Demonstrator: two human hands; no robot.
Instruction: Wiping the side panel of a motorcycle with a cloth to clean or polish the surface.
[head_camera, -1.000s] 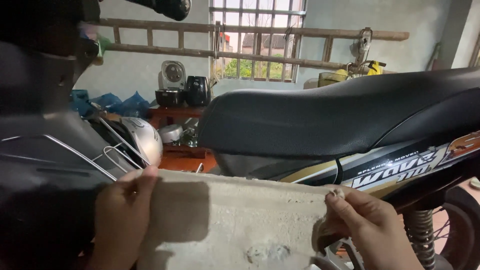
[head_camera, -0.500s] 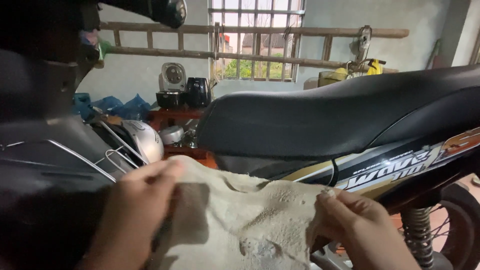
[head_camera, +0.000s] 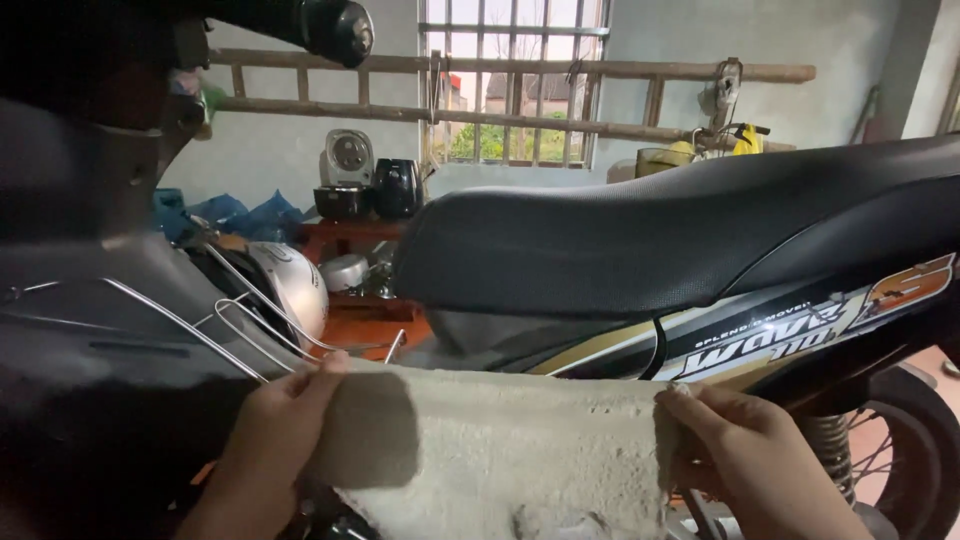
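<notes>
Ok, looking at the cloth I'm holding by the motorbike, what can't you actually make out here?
Head view only:
- Lower part of the cloth: cut off by the bottom edge.
- Left hand and right hand: wrists cut off; inner fingers hidden behind the cloth.
- Motorbike front: dark, handlebar cut off at top.
- Shelf items by the window: too small to identify.

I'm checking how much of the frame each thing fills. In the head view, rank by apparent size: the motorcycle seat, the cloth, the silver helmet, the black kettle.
1. motorcycle seat
2. cloth, though it is nearer the camera and cut off by the frame edge
3. silver helmet, partly hidden
4. black kettle
</notes>
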